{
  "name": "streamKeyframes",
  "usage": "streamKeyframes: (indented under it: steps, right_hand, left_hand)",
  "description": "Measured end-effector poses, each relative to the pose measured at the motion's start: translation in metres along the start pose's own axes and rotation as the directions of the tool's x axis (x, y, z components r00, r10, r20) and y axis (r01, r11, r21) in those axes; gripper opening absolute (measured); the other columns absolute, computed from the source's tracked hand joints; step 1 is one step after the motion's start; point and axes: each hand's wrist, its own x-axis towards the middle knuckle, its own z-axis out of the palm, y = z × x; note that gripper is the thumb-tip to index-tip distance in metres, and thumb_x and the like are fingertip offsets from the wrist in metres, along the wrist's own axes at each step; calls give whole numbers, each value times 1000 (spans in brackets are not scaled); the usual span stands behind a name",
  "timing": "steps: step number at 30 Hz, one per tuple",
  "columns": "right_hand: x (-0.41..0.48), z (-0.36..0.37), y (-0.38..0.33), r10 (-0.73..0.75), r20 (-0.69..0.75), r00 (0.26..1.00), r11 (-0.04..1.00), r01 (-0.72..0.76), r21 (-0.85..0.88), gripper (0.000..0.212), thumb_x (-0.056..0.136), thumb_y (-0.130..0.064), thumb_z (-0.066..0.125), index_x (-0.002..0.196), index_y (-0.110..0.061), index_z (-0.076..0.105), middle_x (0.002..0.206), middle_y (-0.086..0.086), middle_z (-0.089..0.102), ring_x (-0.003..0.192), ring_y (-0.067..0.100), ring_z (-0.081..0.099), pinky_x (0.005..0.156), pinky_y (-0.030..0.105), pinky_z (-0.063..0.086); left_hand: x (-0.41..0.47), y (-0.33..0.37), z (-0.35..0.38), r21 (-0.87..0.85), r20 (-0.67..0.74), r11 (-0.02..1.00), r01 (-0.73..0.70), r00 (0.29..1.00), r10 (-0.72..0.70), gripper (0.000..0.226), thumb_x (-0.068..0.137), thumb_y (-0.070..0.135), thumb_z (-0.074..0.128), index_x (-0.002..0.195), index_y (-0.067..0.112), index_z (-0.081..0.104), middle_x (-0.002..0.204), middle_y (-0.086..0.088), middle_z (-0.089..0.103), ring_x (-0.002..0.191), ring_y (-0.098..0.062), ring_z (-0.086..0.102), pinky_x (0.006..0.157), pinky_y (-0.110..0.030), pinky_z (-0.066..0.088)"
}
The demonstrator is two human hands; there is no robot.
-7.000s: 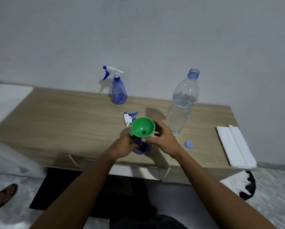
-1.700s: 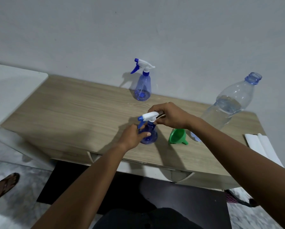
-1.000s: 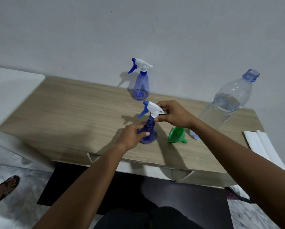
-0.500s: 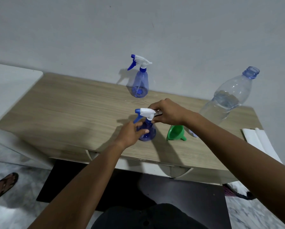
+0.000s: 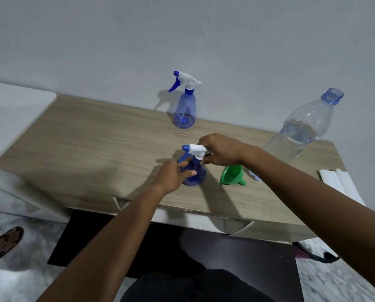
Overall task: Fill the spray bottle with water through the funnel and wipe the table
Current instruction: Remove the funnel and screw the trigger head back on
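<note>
The right hand [image 5: 222, 152] pinches the white trigger head [image 5: 196, 150] of the small blue translucent spray bottle [image 5: 194, 174], which stands near the front edge of the light wooden table [image 5: 95, 144]. The left hand [image 5: 173, 176] wraps the bottle's body. Just right of it lies the green plastic funnel [image 5: 232, 175], on its side. Behind stands a second blue spray bottle [image 5: 185, 105]; far right, an uncapped clear water bottle [image 5: 302, 129] and folded white cloth [image 5: 343, 184].
</note>
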Motion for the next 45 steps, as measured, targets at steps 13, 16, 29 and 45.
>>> streamKeyframes:
  steps: [13,16,29,45]
  right_hand:
    - [-5,4,-8,37,-95,995,983,-53,-176,36,86,-40,74,93,-6,62,95,14,67,85,36,61,64,31,31]
    - [-8,5,-13,68,-143,987,977,-95,-189,41,87,-46,71,89,-6,60,92,14,67,83,35,61,61,31,28]
    - [-15,2,-13,110,-126,986,994,-110,10,51,74,-39,83,118,-22,63,102,-3,68,88,20,57,69,30,37]
    - [-8,-1,-24,141,-58,988,973,-149,-179,41,89,-42,66,69,-18,40,77,8,51,74,34,49,64,34,33]
  left_hand:
    - [4,-6,1,147,-48,983,-114,991,122,20,88,22,75,108,24,76,66,21,61,61,14,55,63,-13,37]
    - [2,-5,1,152,-42,980,-125,990,133,24,89,23,74,112,30,74,71,15,66,66,7,58,62,-9,38]
    - [-2,0,-1,117,-14,984,-137,990,140,15,90,15,73,104,19,75,65,29,58,62,21,55,62,-1,38]
    - [4,-8,0,92,-28,984,-155,987,158,17,88,20,75,105,23,77,73,19,71,69,5,60,69,-11,43]
